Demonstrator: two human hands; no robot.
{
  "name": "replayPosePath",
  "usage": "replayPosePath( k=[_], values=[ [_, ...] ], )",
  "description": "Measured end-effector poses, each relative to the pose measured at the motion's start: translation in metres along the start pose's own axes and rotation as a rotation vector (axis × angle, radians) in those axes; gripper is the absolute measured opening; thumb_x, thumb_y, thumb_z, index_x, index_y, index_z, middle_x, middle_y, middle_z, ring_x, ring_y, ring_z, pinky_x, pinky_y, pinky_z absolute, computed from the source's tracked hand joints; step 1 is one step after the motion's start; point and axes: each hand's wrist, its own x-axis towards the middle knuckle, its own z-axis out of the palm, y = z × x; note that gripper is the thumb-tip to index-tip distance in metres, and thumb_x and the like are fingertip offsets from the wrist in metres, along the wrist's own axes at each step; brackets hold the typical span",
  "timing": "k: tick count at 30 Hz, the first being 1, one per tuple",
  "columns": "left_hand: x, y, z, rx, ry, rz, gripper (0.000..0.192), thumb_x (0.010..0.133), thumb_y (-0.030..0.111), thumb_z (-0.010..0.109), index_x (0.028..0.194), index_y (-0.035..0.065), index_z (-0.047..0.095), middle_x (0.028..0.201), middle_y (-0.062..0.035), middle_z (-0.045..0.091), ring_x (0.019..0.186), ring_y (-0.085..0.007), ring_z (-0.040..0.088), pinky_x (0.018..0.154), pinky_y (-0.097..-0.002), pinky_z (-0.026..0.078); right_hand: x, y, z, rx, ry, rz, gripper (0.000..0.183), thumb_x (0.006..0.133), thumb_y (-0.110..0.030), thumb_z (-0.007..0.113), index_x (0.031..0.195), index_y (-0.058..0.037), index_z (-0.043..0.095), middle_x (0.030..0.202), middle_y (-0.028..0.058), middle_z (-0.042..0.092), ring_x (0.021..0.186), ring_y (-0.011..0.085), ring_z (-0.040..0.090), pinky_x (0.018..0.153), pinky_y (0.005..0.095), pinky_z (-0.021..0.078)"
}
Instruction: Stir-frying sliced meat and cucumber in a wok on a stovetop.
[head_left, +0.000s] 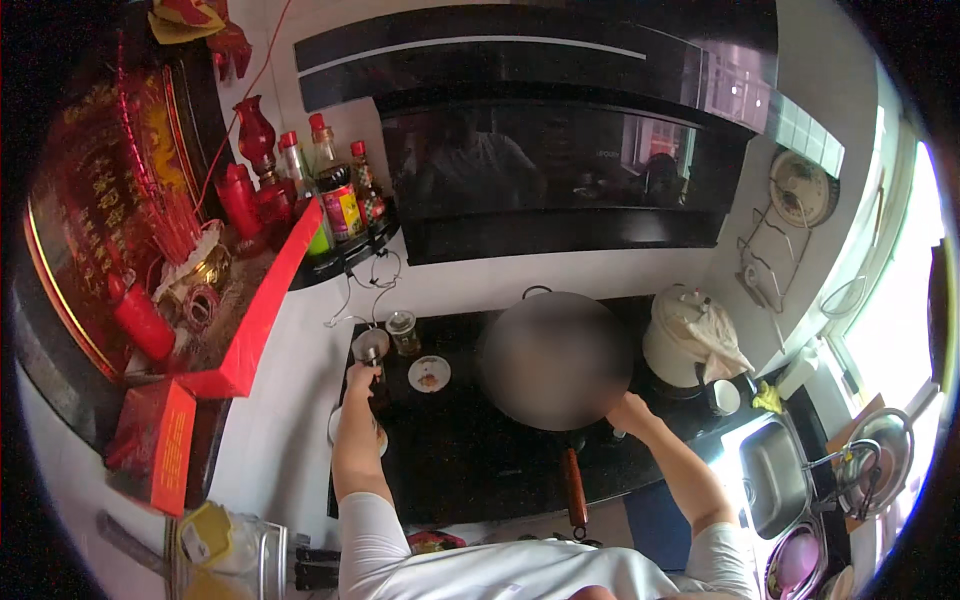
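My left hand (363, 380) reaches to the back left of the black countertop (457, 480), its fingers around what looks like the handle of a metal ladle or strainer (371, 346). A glass jar (403, 334) and a small white dish (429, 373) with food bits stand just to its right. My right hand (628, 414) is at the lower right edge of a large blurred round area over the stove; a wok's wooden handle (575, 487) sticks out below it. What lies under the blur is hidden, and whether my right hand grips something is unclear.
A white pressure cooker (671, 349) with a cloth and a white cup (724, 397) stand right, before a steel sink (772, 472). Sauce bottles (337, 199) crowd a black corner shelf. A red-edged altar shelf (240, 360) juts out left; the range hood (555, 172) hangs ahead.
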Motion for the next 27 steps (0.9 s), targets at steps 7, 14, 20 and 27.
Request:
replayPosePath(
  k=[7,14,20,27],
  values=[
    [0.025,-0.047,-0.013,-0.188,0.169,-0.083,0.047,0.065,0.005,0.071,0.109,0.0009,0.052,0.097,-0.0163,0.060,0.095,-0.0319,0.057,0.072,-0.0552,0.045,-0.062,-0.013,-0.092,-0.227,-0.050,-0.042,0.031,0.088,-0.031,0.050,0.118,-0.0245,0.058,0.084,0.0127,0.066,0.075,0.0312,0.064,0.065,0.0417,0.0504],
    [0.044,-0.060,-0.031,0.019,0.334,-0.153,0.035,0.068,0.003,0.065,0.103,-0.0035,0.059,0.097,-0.0198,0.062,0.094,-0.0321,0.060,0.074,-0.0411,0.049,-0.012,-0.016,-0.018,-0.043,0.081,0.097,0.029,0.088,-0.026,0.050,0.115,-0.0208,0.059,0.084,0.0162,0.065,0.075,0.0345,0.063,0.062,0.0445,0.0501],
    [0.029,-0.046,-0.014,0.514,0.372,-0.038,0.024,0.075,0.005,0.060,0.096,-0.0063,0.062,0.105,-0.0268,0.060,0.103,-0.0370,0.057,0.084,-0.0412,0.048,0.034,0.015,0.035,0.227,0.259,0.178,0.023,0.087,-0.023,0.052,0.105,-0.0144,0.063,0.085,0.0186,0.064,0.077,0.0369,0.062,0.067,0.0449,0.0492],
    [0.016,-0.097,-0.157,0.782,0.579,0.013,0.028,0.076,0.010,0.063,0.098,-0.0071,0.059,0.104,-0.0279,0.059,0.103,-0.0365,0.058,0.087,-0.0418,0.047,0.022,-0.060,-0.033,0.054,0.040,-0.160,0.024,0.085,-0.026,0.054,0.105,-0.0186,0.065,0.088,0.0178,0.064,0.080,0.0348,0.062,0.069,0.0435,0.0495]
  ],
)
